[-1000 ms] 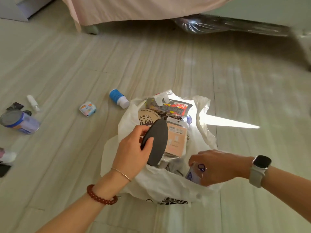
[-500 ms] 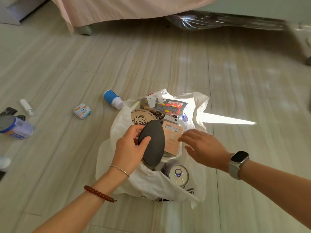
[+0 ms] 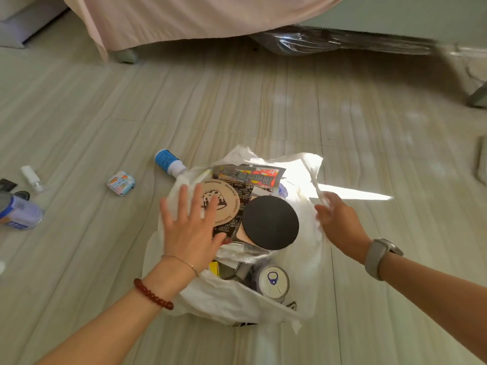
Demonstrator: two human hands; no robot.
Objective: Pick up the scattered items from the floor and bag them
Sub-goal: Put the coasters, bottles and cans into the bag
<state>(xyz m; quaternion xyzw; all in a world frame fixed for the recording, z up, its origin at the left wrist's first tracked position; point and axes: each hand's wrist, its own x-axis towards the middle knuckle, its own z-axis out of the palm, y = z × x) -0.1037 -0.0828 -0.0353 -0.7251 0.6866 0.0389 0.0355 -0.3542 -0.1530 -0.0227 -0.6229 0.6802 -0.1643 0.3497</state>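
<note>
A white plastic bag [image 3: 232, 306] stands open on the floor, full of items. A black round disc [image 3: 270, 222] lies on top of them, beside a round wooden coaster [image 3: 224, 196], a dark snack packet [image 3: 250, 175] and a drink can [image 3: 274, 281]. My left hand [image 3: 192, 227] hovers flat over the bag's left rim, fingers spread, holding nothing. My right hand [image 3: 340, 222] pinches the bag's right rim. On the floor to the left lie a blue-and-white bottle [image 3: 167, 160], a small colourful packet [image 3: 121, 182], a small white bottle [image 3: 31, 179] and a purple can [image 3: 19, 216].
A bed with a pink sheet [image 3: 184, 17] stands at the back, with a plastic-wrapped bundle [image 3: 342, 43] under its right side. A small black item [image 3: 6, 184] lies at the far left edge. A sunlit streak crosses the pale plank floor right of the bag.
My left hand let go of the black disc, which now lies flat on the bag's contents, and opened. My right hand moved from the can to the bag's right rim.
</note>
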